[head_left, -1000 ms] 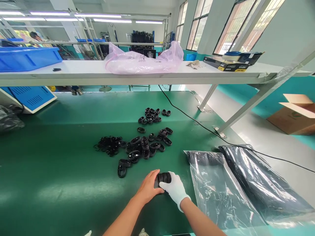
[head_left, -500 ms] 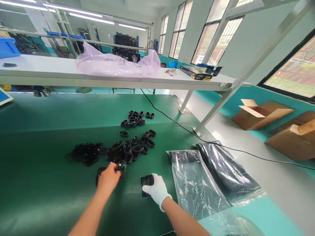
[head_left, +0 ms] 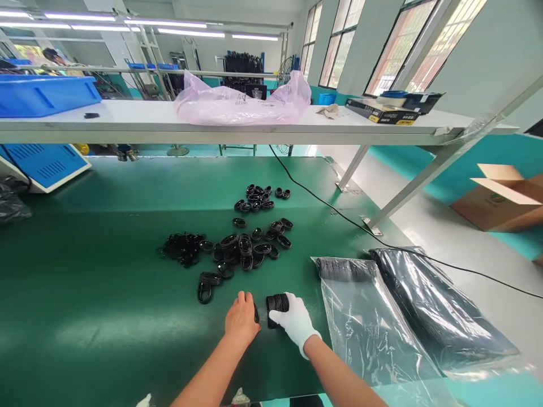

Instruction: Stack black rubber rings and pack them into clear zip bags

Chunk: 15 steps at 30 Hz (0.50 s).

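Observation:
My bare left hand [head_left: 241, 319] is closed on a few thin black rings [head_left: 256, 312], mostly hidden behind its fingers. Just to the right, my right hand [head_left: 294, 319] in a white glove grips a tight row of black rings [head_left: 277, 305] standing on edge on the green tabletop. A narrow gap separates the two sets. Left of my hands lies a small group of black rings [head_left: 210, 278]. Beyond it are a heap of black oval rings [head_left: 231, 249] and a tangle of thin black pieces [head_left: 182, 249].
Two clear plastic bags of black goods, the nearer bag [head_left: 369, 316] and the farther bag [head_left: 441, 305], lie on the right. A black cable [head_left: 314, 195] crosses the table. A white shelf [head_left: 139, 121] spans the back, bearing a blue bin [head_left: 46, 95] and pink plastic wrap [head_left: 241, 107].
My left hand has moved right, from beside the heap to next to the row in my right hand. My right hand still grips its row. The view has turned left.

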### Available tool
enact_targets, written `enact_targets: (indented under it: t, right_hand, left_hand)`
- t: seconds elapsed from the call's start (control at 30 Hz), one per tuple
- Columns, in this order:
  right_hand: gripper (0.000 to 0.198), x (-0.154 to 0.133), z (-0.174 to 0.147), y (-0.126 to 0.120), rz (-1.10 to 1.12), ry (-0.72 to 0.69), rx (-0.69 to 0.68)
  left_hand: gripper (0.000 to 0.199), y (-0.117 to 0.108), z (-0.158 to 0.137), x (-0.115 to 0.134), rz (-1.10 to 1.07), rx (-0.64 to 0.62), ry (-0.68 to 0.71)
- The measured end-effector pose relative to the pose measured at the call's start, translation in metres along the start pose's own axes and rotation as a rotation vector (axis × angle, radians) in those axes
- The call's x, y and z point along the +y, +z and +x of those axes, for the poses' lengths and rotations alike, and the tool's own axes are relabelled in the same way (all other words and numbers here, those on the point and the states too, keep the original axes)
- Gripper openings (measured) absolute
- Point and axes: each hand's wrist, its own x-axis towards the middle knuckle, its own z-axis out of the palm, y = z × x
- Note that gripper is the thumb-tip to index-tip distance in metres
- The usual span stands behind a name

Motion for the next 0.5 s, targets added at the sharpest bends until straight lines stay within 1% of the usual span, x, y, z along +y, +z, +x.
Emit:
enact_targets:
  t: [0.07,0.13,0.2,0.3,0.4,0.5]
  right_hand:
    - [0.071,0.001,0.001,0.001,0.009,0.001,-0.005]
    - [0.069,0.002,0.001,0.001,0.015,-0.003,-0.003]
    - [0.069,0.003,0.001,0.001,0.018,-0.015,-0.004]
    - [0.069,0.006,0.002,0.003,0.0,-0.032,-0.008]
    - [0.071,0.007,0.005,0.004,-0.034,-0.054,-0.001]
    - [0.067,0.006,0.009,0.002,-0.056,-0.074,-0.014]
  left_hand:
    - [0.071,0.007,-0.001,-0.003,-0.133,-0.008,0.056]
    - [0.077,0.013,-0.003,-0.007,-0.295,-0.025,0.145]
    - [0.079,0.018,-0.004,-0.011,-0.399,-0.039,0.208]
    - [0.078,0.02,-0.002,-0.014,-0.448,-0.062,0.256]
    - [0.08,0.018,0.002,-0.014,-0.45,-0.093,0.299]
    - [0.083,0.018,0.005,-0.014,-0.451,-0.09,0.293]
